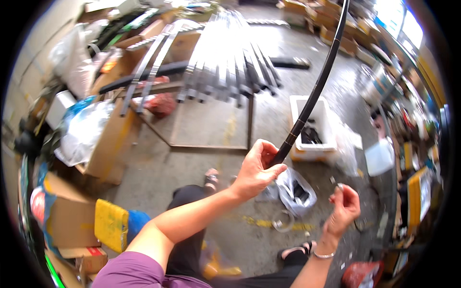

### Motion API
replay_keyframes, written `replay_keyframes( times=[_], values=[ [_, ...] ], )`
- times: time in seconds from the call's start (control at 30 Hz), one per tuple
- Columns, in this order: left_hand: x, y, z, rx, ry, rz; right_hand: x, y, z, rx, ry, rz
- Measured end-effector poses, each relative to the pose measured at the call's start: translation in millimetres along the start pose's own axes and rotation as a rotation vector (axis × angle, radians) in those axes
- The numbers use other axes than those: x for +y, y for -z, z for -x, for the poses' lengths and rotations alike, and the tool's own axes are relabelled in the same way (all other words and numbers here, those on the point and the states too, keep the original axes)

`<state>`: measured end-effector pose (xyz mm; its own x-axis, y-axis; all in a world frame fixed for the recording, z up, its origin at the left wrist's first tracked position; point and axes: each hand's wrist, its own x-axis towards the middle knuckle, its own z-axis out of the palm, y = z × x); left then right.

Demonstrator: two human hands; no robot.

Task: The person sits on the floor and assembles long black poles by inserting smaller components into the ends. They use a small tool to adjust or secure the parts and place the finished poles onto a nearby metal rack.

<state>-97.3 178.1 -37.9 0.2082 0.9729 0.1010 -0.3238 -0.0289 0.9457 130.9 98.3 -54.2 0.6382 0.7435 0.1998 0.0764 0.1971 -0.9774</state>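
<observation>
My left hand [259, 170] is closed round the thick lower end of a long black fishing rod [312, 103]. The rod slants up to the right, bends a little and leaves the picture at the top; thin light rings mark its length. Apart from the rod, at the lower right, my right hand [343, 205] is raised with thumb and fingers pinched together. A tiny pale bit seems to show at its fingertips, too small to name. Below the rod's end, a clear plastic bag [297, 194] with black pieces inside stands on the floor.
Several rods in shiny sleeves [223, 57] lie across a metal frame [209, 147] ahead. A white bin [331, 144] with black parts stands right of centre. Cardboard boxes [108, 144] and a yellow-topped stool [111, 225] line the left. A tape roll [283, 222] lies on the floor.
</observation>
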Motion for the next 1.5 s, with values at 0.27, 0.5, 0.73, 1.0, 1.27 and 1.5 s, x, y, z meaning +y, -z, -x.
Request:
replay_keyframes(
  times=[0.27, 0.5, 0.73, 1.0, 1.27, 1.5],
  values=[
    [159.3, 133.9, 30.0, 0.474, -0.281, -0.384, 1.8, -14.2, 6.0, -0.087, 0.014, -0.004],
    [212.5, 325.1, 24.0, 0.803, -0.218, -1.089, 12.7, -12.7, 7.6, -0.146, 0.036, 0.054],
    [210.3, 401.8, -9.1, 0.942, 0.047, -1.222, 15.1, -1.1, 8.0, -0.139, 0.042, 0.102],
    [183.4, 439.9, -8.0, 0.901, 0.051, -1.292, 16.4, 0.8, 12.1, -0.135, 0.038, 0.154],
    [168.8, 425.4, 22.7, 0.951, 0.018, -0.669, 13.9, 4.1, 13.6, -0.139, 0.033, 0.176],
    [158.8, 410.5, 44.4, 0.813, 0.105, -0.231, 13.2, 6.9, 12.1, -0.167, 0.038, 0.186]
  ],
)
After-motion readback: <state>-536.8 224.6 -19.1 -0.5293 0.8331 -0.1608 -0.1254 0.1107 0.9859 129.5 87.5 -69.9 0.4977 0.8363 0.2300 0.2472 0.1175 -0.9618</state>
